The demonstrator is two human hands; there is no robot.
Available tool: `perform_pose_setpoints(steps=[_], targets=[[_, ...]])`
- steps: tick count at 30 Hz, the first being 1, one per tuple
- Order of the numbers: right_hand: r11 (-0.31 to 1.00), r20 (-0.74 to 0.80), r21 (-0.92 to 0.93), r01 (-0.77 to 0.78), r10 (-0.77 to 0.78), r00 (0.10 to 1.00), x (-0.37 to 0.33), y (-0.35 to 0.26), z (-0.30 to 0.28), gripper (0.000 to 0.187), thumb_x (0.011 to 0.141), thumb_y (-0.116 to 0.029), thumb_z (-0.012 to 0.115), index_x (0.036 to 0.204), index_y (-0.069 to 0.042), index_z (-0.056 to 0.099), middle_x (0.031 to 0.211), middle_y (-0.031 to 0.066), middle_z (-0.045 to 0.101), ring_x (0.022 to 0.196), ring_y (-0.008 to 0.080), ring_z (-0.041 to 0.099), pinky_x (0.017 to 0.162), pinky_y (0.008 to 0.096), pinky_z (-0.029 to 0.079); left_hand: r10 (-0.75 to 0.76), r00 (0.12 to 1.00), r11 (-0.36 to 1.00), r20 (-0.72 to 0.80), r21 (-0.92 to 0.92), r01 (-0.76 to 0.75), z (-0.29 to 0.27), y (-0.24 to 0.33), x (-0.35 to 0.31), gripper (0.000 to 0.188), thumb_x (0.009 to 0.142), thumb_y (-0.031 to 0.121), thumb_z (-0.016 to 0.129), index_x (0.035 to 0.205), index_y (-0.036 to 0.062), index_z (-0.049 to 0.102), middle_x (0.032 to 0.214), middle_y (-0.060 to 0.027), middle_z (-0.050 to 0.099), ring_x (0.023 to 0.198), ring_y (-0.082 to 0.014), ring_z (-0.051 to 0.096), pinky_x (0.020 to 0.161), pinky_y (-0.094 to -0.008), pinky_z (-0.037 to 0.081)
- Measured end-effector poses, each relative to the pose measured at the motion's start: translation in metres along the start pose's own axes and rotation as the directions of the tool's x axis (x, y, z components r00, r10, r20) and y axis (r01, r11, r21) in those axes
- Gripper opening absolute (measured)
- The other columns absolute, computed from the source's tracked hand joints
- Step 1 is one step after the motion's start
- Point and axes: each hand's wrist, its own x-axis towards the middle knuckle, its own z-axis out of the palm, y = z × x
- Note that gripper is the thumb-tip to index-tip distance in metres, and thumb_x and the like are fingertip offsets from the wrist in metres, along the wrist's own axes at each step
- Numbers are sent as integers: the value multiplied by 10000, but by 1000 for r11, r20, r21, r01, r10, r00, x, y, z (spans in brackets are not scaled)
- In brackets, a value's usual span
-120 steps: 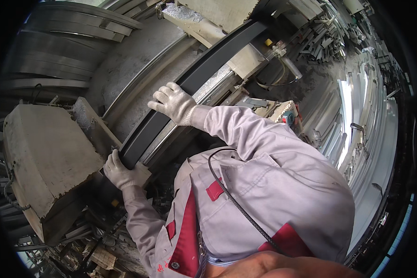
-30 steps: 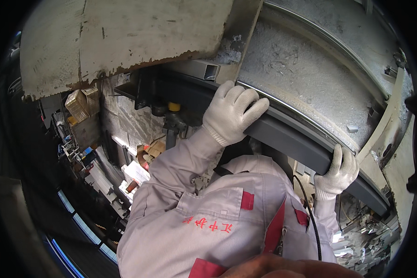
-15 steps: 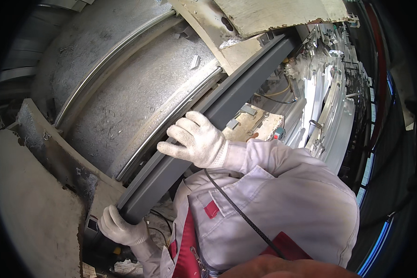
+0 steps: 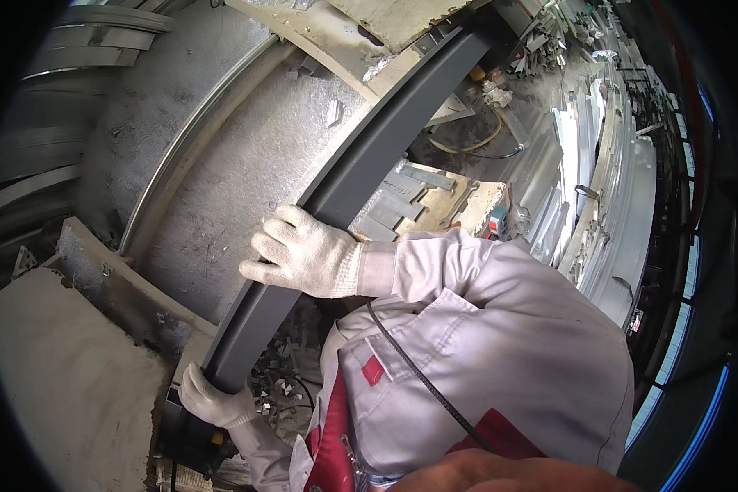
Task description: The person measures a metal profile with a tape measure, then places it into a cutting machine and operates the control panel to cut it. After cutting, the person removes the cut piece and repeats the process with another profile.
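Observation:
A long dark grey metal profile (image 4: 394, 123) with a lengthwise groove lies slantwise from the lower left to the top right. My right hand (image 4: 299, 252), in a white knitted glove, is closed over its middle stretch, with the thumb toward the near end. At that near end my left hand (image 4: 213, 398), gloved alike, grips the profile's end; part of its fingers is hidden. Beyond the profile lies a pale machine bed (image 4: 254, 148) strewn with metal shavings, with a shiny round rail (image 4: 184, 135) across it.
A worn board (image 4: 480, 209) to the right carries several flat metal pieces (image 4: 398, 205) and a wrench (image 4: 459, 205). Long silver profiles (image 4: 603, 205) are piled further right. Cream machine panels (image 4: 66, 369) stand at left and top. Small offcuts (image 4: 283, 385) lie below the profile.
The profile has shifted left over the machine bed, covering the nearer rail. Both hands stay on it and move along with it. More of the board with metal pieces shows.

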Motion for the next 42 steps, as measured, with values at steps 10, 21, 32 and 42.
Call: perform_pose_setpoints(steps=[10,21,32,42], targets=[[999,235,-42,-4,14,972,3,-5,-14,388,1044,-297,679,1431,-263,687,1155,12,695,1201,238,666,1127,471,437,56,997,997,46,-63,-53,-1,-12,-6,994,710,372,1016,1535,48,567,1322,-227,704,1172,-470,699,1006,-577,546],[996,135,90,20,-32,990,8,-7,-7,777,748,-70,822,1492,-216,652,1266,73,632,1217,308,645,1136,548,454,-161,977,980,141,-95,175,-12,-9,-8,775,658,163,925,1367,164,612,1259,-90,671,1188,-359,665,1087,-525,507],[994,319,-88,69,-38,947,-19,79,-29,1122,660,-14,867,1686,-281,500,1401,114,655,1342,366,638,1224,559,419,-170,975,978,142,-92,184,-13,-12,-14,772,708,188,937,1404,192,604,1295,-69,680,1201,-332,685,1106,-504,520],[987,252,-163,19,23,967,-37,116,-24,1046,647,63,805,1609,-285,592,1299,102,696,1263,375,667,1187,512,455,-221,940,975,261,85,206,7,74,32,562,861,202,836,1385,150,642,1239,-82,722,1220,-285,693,1133,-455,468]])
